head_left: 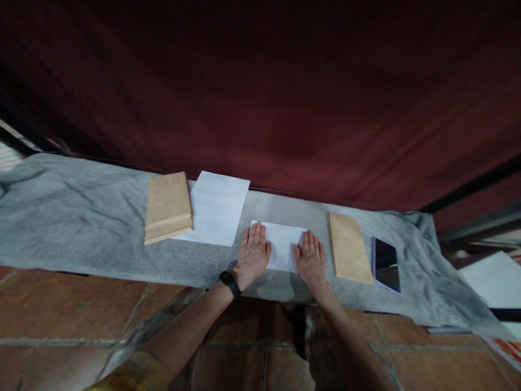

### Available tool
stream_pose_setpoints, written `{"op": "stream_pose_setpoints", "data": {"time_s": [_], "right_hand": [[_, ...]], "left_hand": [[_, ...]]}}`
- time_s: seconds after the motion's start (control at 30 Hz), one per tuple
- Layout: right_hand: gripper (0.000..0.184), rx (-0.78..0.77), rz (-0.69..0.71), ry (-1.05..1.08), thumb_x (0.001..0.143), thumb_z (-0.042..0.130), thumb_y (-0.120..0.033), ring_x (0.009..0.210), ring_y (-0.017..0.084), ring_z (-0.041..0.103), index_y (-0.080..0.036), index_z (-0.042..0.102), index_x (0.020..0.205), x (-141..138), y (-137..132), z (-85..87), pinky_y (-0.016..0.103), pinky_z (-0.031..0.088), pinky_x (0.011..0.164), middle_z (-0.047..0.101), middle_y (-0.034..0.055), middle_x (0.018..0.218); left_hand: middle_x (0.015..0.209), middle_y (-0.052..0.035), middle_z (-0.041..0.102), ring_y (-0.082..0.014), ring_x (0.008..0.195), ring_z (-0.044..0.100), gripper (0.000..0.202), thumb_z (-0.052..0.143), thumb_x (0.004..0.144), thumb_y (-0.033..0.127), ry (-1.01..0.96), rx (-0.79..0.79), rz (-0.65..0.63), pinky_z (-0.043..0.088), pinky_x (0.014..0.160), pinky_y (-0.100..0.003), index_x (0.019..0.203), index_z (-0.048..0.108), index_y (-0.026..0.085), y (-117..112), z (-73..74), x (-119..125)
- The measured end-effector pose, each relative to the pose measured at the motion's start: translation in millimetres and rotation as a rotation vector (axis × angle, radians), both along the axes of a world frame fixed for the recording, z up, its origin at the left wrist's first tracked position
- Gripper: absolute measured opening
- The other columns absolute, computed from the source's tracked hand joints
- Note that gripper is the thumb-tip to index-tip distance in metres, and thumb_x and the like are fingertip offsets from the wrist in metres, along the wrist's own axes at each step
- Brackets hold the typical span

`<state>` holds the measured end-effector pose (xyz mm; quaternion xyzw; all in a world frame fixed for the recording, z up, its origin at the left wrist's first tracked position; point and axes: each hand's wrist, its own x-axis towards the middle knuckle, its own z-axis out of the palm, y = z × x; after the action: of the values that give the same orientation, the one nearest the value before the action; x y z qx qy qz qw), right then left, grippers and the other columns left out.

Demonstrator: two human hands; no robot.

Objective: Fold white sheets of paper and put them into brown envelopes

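A folded sheet of white paper [281, 247] lies on the grey cloth in front of me. Flat on its left edge rests my left hand [254, 252], fingers stretched out, with a black band on the wrist. My right hand [311, 259] lies flat over the paper's right edge, fingers extended and thumb pointing inward. Neither hand grips anything. Left of my hands are larger white sheets [220, 209], partly covered by a stack of brown envelopes [167, 203]. Another brown envelope stack [350, 247] lies just right of my right hand.
A phone with a purple edge [386, 265] lies right of the envelopes. The grey cloth [93, 217] covers a long, narrow surface. Behind it hangs a dark red curtain [260, 108]. Brown floor tiles [73, 309] show below, and a white object [494, 279] stands at far right.
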<state>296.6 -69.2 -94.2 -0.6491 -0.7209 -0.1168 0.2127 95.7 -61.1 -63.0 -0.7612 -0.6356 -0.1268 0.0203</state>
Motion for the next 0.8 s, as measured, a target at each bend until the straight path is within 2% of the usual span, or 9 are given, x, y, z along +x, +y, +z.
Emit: {"op": "stream_pose_setpoints", "data": {"time_s": [0.1, 0.2, 0.33, 0.47, 0.6, 0.8], "right_hand": [[0.061, -0.009, -0.021, 0.04, 0.106, 0.029, -0.041, 0.142, 0.034, 0.042, -0.001, 0.04, 0.15, -1, 1, 6.1, 0.055, 0.034, 0.115, 0.045, 0.0256, 0.152], [0.059, -0.08, 0.027, 0.099, 0.107, 0.024, -0.039, 0.147, 0.031, 0.036, -0.003, 0.039, 0.151, -11, 5, 16.8, 0.052, 0.033, 0.117, 0.041, 0.022, 0.156], [0.059, -0.249, 0.155, 0.134, 0.107, 0.018, -0.039, 0.15, 0.025, 0.03, -0.008, 0.04, 0.152, -30, 8, 29.0, 0.046, 0.028, 0.121, 0.037, 0.0143, 0.16], [0.057, -0.348, 0.192, 0.107, 0.107, 0.016, -0.038, 0.151, 0.023, 0.029, -0.013, 0.04, 0.153, -41, 8, 32.9, 0.044, 0.02, 0.124, 0.036, 0.0108, 0.161], [0.054, -0.33, 0.154, 0.061, 0.108, 0.02, -0.037, 0.15, 0.024, 0.03, -0.015, 0.04, 0.153, -40, 8, 30.5, 0.047, 0.022, 0.123, 0.037, 0.0106, 0.16], [0.056, -0.186, 0.108, 0.035, 0.106, 0.027, -0.04, 0.145, 0.028, 0.04, -0.01, 0.042, 0.152, -35, 10, 19.0, 0.048, 0.029, 0.119, 0.04, 0.0155, 0.157]], "left_hand": [[0.158, -0.0242, 0.035, -0.0293, 0.151, 0.027, 0.059, 0.028, 0.101, 0.028, -0.009, 0.022, 0.009, 0.018, 0.125, -0.048, 0.149, 0.036, -0.005, 1, 4.2, 0], [0.159, -0.0219, 0.034, -0.0277, 0.151, 0.026, 0.057, 0.027, 0.101, 0.028, -0.037, 0.046, -0.095, 0.021, 0.125, -0.046, 0.149, 0.037, -0.002, 1, 6.4, 6], [0.159, -0.019, 0.037, -0.0254, 0.151, 0.028, 0.055, 0.026, 0.101, 0.024, -0.057, 0.021, -0.233, 0.023, 0.124, -0.046, 0.149, 0.038, 0.001, 1, 2.5, 19], [0.159, -0.0181, 0.038, -0.0246, 0.151, 0.028, 0.056, 0.027, 0.098, 0.02, -0.027, -0.014, -0.237, 0.021, 0.125, -0.048, 0.152, 0.035, 0.004, 4, -3.3, 26], [0.16, -0.0162, 0.035, -0.0234, 0.152, 0.026, 0.056, 0.029, 0.099, 0.022, -0.007, -0.01, -0.232, 0.018, 0.126, -0.047, 0.152, 0.036, 0.006, 10, -3.7, 21], [0.161, -0.0185, 0.032, -0.0248, 0.152, 0.024, 0.057, 0.027, 0.101, 0.026, -0.015, 0.021, -0.163, 0.021, 0.125, -0.046, 0.152, 0.035, 0.002, 13, -0.6, 9]]}}
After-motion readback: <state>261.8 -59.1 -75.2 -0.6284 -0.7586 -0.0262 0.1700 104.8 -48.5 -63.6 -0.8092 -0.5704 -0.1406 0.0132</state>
